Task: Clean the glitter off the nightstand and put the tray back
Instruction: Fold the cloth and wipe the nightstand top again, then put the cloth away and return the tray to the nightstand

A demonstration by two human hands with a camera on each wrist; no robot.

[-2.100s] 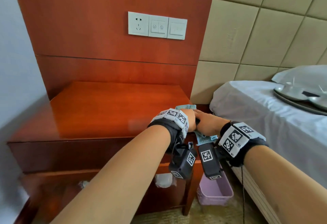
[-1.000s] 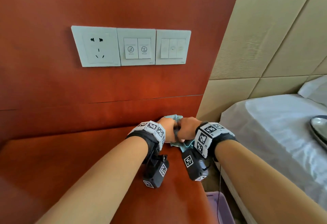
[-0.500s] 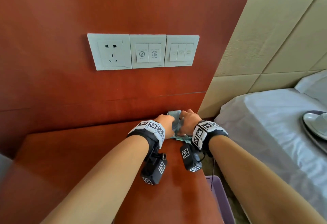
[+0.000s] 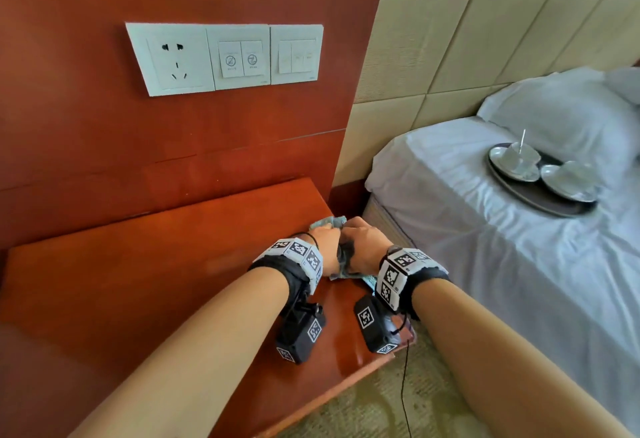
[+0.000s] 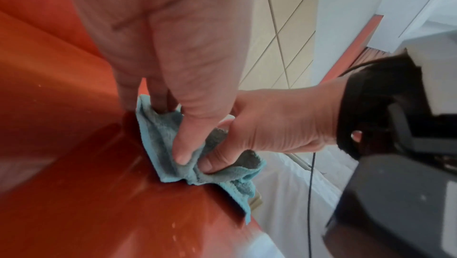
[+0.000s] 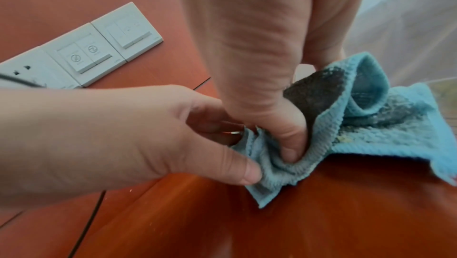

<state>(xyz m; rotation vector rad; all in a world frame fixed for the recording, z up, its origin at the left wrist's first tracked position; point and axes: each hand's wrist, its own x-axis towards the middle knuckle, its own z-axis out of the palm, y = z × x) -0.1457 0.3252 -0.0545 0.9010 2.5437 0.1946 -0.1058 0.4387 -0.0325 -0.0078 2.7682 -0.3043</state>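
Left hand (image 4: 327, 242) and right hand (image 4: 363, 240) side by side, fingers curled, both pinching crumpled blue cloth (image 6: 358, 125) at nightstand's (image 4: 138, 282) right edge; tray (image 4: 540, 192) on bed (image 4: 485, 247).

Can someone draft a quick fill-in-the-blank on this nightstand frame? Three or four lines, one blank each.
1. Both hands grip a light ____ cloth on the nightstand.
2. The round tray of cups rests on the ____.
3. The cloth lies near the nightstand's ____ edge, beside the bed.
4. The left hand and right hand hold ____ cloth.

Missing words: blue; bed; right; the same
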